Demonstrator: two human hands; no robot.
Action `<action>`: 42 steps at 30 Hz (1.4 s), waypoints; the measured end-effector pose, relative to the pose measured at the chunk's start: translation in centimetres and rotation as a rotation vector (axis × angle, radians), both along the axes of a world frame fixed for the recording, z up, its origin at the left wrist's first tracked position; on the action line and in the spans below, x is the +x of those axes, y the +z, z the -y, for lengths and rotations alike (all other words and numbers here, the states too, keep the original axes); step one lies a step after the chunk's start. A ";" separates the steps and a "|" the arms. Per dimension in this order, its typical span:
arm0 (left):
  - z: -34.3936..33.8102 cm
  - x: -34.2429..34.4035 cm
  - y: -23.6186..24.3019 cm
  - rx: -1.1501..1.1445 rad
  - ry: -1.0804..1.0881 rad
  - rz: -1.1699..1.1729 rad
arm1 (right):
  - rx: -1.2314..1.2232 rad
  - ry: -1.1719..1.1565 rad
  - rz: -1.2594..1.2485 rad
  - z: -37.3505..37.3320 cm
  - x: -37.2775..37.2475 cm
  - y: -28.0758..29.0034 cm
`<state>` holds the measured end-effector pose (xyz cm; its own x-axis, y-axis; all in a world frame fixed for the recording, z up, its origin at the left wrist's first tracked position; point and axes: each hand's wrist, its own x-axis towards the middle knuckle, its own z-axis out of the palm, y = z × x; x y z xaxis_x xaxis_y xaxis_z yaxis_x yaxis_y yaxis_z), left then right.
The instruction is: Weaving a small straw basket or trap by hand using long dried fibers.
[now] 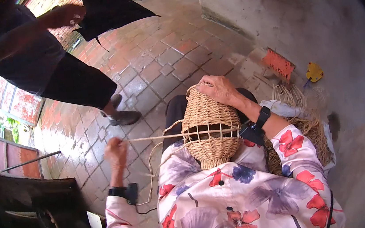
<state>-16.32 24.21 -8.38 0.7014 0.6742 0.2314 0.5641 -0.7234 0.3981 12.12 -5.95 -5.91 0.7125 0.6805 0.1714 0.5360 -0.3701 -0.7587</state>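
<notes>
While the left hand (115,155) grasps a taut strand (154,138) and the right hand (220,91) the woven basket (208,109), loose fibres (309,138) lie at right and a person (64,70) stands left.

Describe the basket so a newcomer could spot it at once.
Find the floral shirt filling the picture's lower middle. Just above it lies the basket, the right hand on its far end. Unlike the loose strands heaped to its right, it is tightly woven, with an open band across its middle.
</notes>
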 end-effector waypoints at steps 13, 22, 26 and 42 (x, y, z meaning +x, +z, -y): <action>15.0 6.5 6.3 -0.210 -0.924 0.181 | 0.020 -0.013 -0.043 -0.5 0.0 -0.3; 3.0 1.2 -0.5 -0.008 -0.306 0.143 | 0.000 -0.033 -0.034 -0.3 0.2 -0.6; -9.3 -6.1 -0.6 0.138 0.241 -0.386 | 0.037 -0.011 0.012 -0.3 0.2 -0.7; 15.7 7.0 7.6 -0.409 -0.892 0.050 | -0.001 -0.015 -0.007 -0.5 0.0 -0.6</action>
